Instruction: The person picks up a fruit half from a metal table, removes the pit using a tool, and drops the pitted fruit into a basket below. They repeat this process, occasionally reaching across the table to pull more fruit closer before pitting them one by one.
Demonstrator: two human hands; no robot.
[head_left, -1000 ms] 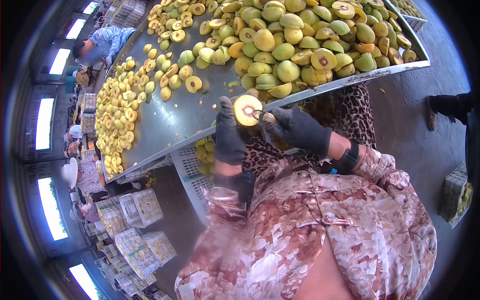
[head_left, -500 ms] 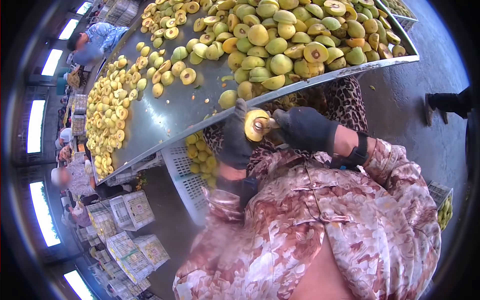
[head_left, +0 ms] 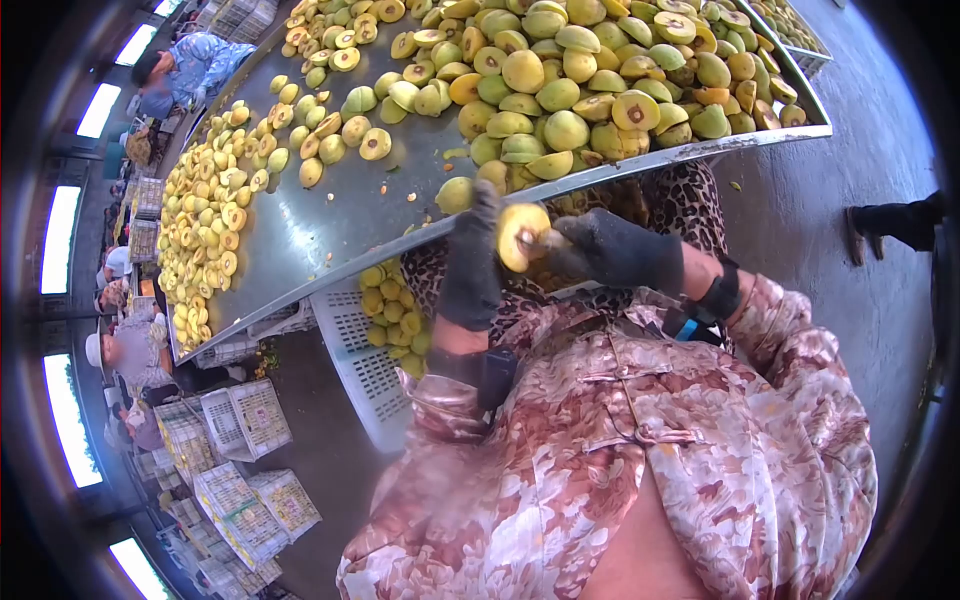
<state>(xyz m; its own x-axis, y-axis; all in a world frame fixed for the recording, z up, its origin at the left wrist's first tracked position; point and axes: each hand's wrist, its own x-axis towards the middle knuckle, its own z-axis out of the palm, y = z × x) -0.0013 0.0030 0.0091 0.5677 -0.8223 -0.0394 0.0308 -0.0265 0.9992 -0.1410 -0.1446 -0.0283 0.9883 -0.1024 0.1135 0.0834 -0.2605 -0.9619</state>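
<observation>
My left hand, in a dark glove, is closed around a halved yellow peach with its cut face turned to the right. My right hand, gloved too, is closed on a small pitting tool, whose tip meets the middle of the cut face. Motion blur and the fingers hide most of the tool. Both hands are just in front of the metal table's raised edge. A large pile of halved peaches lies beyond them on the table.
More peach halves cover the table's left side. Below the edge stands a white perforated crate with yellow fruit. Stacked crates and other people are at left; a person's leg shows at right.
The peach half has turned so its cut face is seen more edge-on, and the right hand has shifted slightly right. The whole view has tilted a little.
</observation>
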